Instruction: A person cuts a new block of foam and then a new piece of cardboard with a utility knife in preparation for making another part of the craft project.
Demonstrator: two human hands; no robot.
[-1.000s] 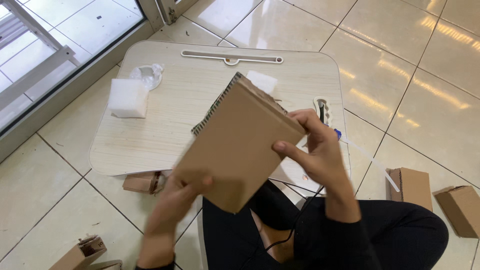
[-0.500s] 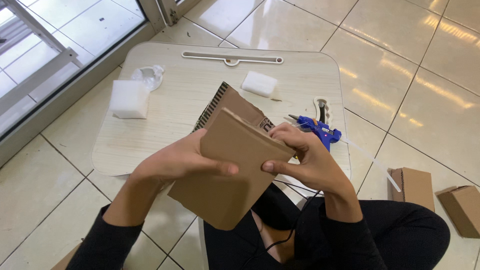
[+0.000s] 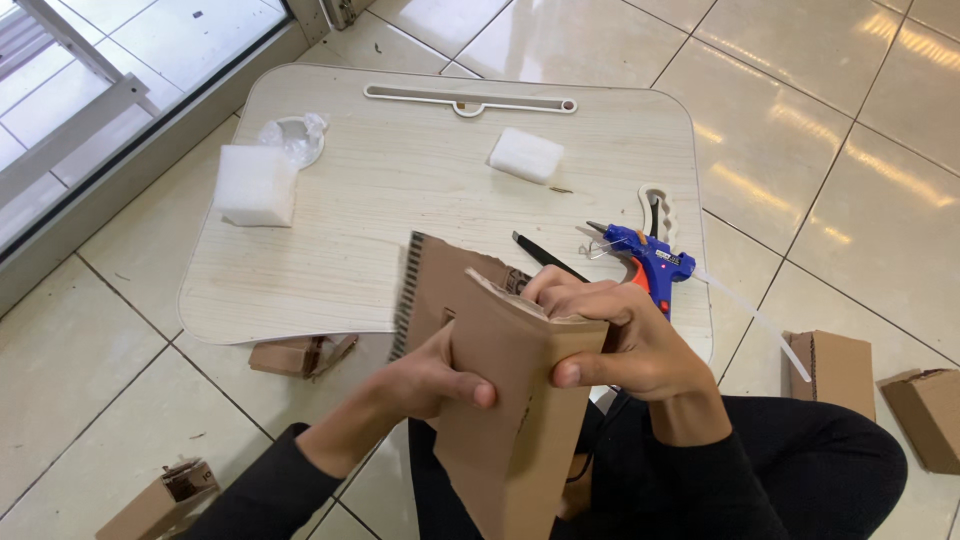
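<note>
Head view: L hand (image 3: 425, 380) & R hand (image 3: 625, 340) both gripped folded cardboard piece (image 3: 510, 400), held up over lap table's (image 3: 400, 200) near edge. Blue glue gun (image 3: 645, 255) lay by right edge; two white foam blocks (image 3: 256, 185) farther back.

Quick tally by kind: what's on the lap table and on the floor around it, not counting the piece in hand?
White foam blocks: 2
Blue glue gun: 1
Crumpled clear plastic: 1
Black-handled tool: 1
Cardboard boxes on the floor: 4
Total: 9
</note>
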